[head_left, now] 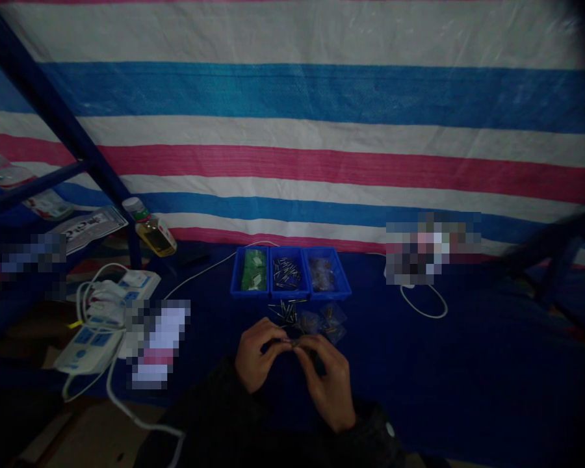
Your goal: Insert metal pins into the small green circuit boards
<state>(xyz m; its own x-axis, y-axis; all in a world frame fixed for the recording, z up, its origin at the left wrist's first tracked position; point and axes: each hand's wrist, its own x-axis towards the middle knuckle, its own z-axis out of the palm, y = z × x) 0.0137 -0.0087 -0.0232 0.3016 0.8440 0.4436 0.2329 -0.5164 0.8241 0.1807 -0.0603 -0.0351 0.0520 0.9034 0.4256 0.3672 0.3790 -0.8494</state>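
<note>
My left hand [259,356] and my right hand [327,377] meet in front of me, fingertips pinched together around something small that I cannot make out. Just beyond them lies a loose pile of thin dark metal pins [287,313]. Small clear bags [332,316] with brass-coloured pieces inside lie to the right of the pile. Behind stand three blue bins side by side: the left bin [236,276] has green packets [254,268], the middle one more metal pins [286,272], the right one clear bags [322,273].
White power strips [90,344] with tangled cables lie at the left, beside a blurred-out flat item [160,344]. A bottle of yellow liquid [153,231] leans near the blue frame post [68,123]. A striped tarp [292,91] hangs behind the blue tabletop [448,377]. A white cable loop [429,316] lies at right.
</note>
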